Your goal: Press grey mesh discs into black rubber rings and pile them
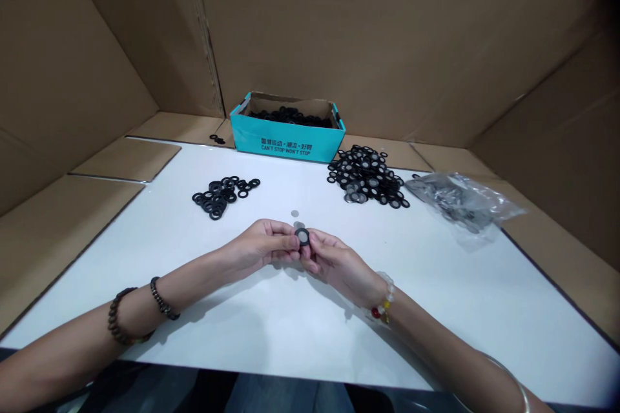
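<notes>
Black rubber washer (303,237) stands pinched at mid-frame, its round face tilted up, between the left hand (261,246) and right hand (334,264), both nearly closed on it, with the right fingers wrapping slightly closer. Just beyond, a grey disc (294,213) lies on the white bench (436,310). Farther out lie plain black rings (225,197), mesh-centred washers (365,175), a clear plastic bag (460,203) and a teal cardboard box (288,133).
</notes>
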Demonstrator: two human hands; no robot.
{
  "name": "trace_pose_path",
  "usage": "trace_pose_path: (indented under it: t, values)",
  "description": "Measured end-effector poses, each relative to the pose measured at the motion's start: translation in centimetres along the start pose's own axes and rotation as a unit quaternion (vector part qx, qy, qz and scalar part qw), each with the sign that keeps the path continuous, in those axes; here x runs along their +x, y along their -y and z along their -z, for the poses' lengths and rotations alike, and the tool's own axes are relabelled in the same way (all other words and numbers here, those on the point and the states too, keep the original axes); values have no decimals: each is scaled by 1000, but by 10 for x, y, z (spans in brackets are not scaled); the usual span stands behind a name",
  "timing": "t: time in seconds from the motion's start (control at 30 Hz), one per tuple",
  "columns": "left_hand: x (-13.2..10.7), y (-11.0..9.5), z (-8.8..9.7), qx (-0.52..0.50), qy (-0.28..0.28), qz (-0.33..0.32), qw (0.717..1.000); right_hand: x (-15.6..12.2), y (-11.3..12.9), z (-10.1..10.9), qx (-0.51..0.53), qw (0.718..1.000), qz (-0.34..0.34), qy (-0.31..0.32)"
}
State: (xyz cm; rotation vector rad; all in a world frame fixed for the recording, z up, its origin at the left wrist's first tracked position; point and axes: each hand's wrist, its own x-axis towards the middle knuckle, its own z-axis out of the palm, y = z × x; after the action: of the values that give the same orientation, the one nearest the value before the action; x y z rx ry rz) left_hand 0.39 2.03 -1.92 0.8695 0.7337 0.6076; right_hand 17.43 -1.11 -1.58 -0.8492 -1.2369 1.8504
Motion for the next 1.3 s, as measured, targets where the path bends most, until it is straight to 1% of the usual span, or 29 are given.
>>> trace_pose_path:
  t: [0.07,0.13,0.2,0.27,0.33,0.4,0.47,0.5,0.57,0.67,0.77,0.83,0.97,1.1,1.17,1.3]
  values:
    - [0,1,0,10,-5,-2,1000,0,-4,-2,-88,994,53,-27]
    - [-1,1,0,15,-15,-3,1000,-1,-8,-4,-188,974,107,-61]
    - [-3,0,-1,24,-28,-5,999,-3,-12,-7,-251,955,138,-82]
    - [-4,-2,-4,40,-38,-9,998,-4,-13,-9,-273,944,159,-92]
    - [-6,-4,-6,43,-34,-23,998,-4,-12,-9,-281,937,177,-105]
    - [-6,-6,-8,28,-28,-37,999,-4,-10,-8,-298,929,187,-114]
    - [-6,-6,-9,9,-29,-44,999,-3,-7,-4,-346,913,189,-109]
    - [-5,-6,-9,7,-34,-45,998,-3,-4,-2,-383,899,188,-102]
    - [-4,-4,-8,27,-48,-43,998,-4,1,4,-462,859,200,-92]
    - [-2,-1,-6,79,-73,-35,994,-5,10,11,-539,802,247,-74]
    - [-1,1,-5,101,-70,-28,992,-6,14,16,-575,763,293,-42]
    - [-1,3,-5,106,-59,-27,992,-6,14,16,-585,746,317,-41]
    - [-1,5,-4,110,-51,-18,992,-5,8,14,-581,732,347,-77]
    - [-3,5,-5,99,-51,-12,994,-3,3,9,-583,725,345,-126]
    - [-3,5,-5,90,-51,-13,995,-3,4,8,-588,727,335,-117]
    - [-3,4,-3,63,-49,-20,997,-4,7,9,-588,738,324,-75]
